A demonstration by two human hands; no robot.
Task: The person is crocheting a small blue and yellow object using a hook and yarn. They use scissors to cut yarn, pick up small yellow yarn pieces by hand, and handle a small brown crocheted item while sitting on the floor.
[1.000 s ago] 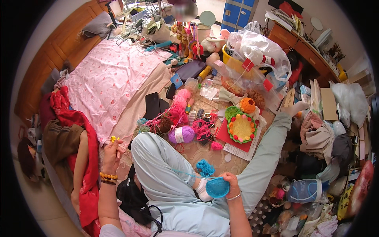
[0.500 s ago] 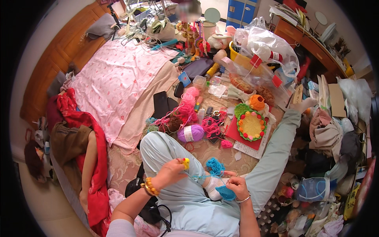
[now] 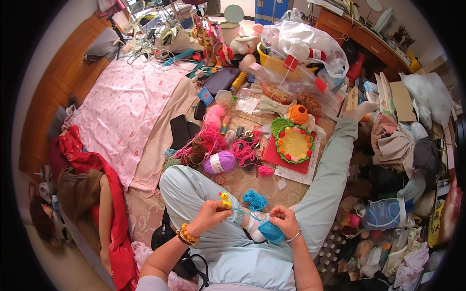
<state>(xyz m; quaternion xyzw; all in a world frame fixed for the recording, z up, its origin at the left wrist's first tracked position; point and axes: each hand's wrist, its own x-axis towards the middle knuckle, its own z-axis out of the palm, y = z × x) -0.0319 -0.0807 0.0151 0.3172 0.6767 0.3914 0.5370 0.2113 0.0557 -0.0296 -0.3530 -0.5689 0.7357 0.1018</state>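
My left hand is closed above my bent knee, with a small yellow duck-shaped piece standing at its index finger; whether it is worn or pinched I cannot tell. A thin blue strand runs from these fingers toward my right hand. Thumb and fingers there are pinched on a blue crocheted piece, which hangs over my white sock. Just beyond, a loose clump of blue yarn lies by my foot. No hook can be made out.
Ahead lie a purple yarn ball, pink yarn, a dark phone and a flower-edged crocheted piece on a red book. A pink sheet spreads left; bags and clothes crowd the right.
The view has shifted, so the scene sits farther left. My hands are somewhat closer together, and the yellow duck-shaped piece has turned more upright. My right-hand fingers are drawn in more.
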